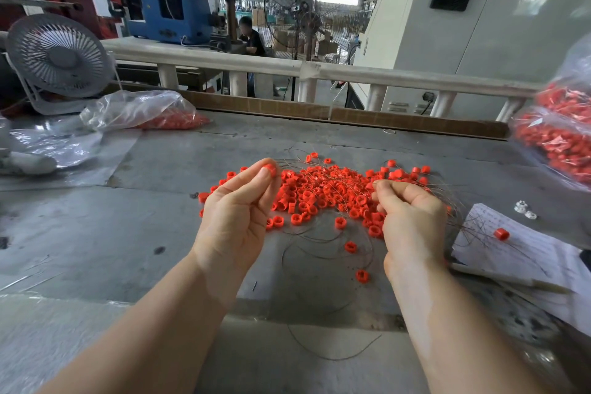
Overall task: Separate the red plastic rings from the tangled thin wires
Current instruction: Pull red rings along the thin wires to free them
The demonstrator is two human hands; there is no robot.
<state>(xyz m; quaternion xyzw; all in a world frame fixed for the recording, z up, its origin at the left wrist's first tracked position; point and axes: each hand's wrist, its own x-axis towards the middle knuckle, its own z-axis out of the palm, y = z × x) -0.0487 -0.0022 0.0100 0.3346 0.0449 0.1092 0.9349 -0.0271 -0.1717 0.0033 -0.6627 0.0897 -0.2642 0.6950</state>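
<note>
A heap of small red plastic rings (323, 193) lies on the grey table (96, 233), with thin dark wires (332, 174) tangled over it. My left hand (235, 211) is raised at the heap's left edge and pinches one red ring (270, 168) between thumb and fingertips. My right hand (411, 217) is over the heap's right side, fingers curled, pinching a bunch of the wires at its fingertips. Loose rings (350, 246) and stray wire loops (326, 253) lie between my hands.
A clear bag of red rings (153, 113) lies at the back left beside a grey fan (59, 56). A larger bag of rings (559, 137) sits at the right edge. Paper sheets (518, 249) with one ring (501, 234) lie right. A person works beyond the white railing (256, 64).
</note>
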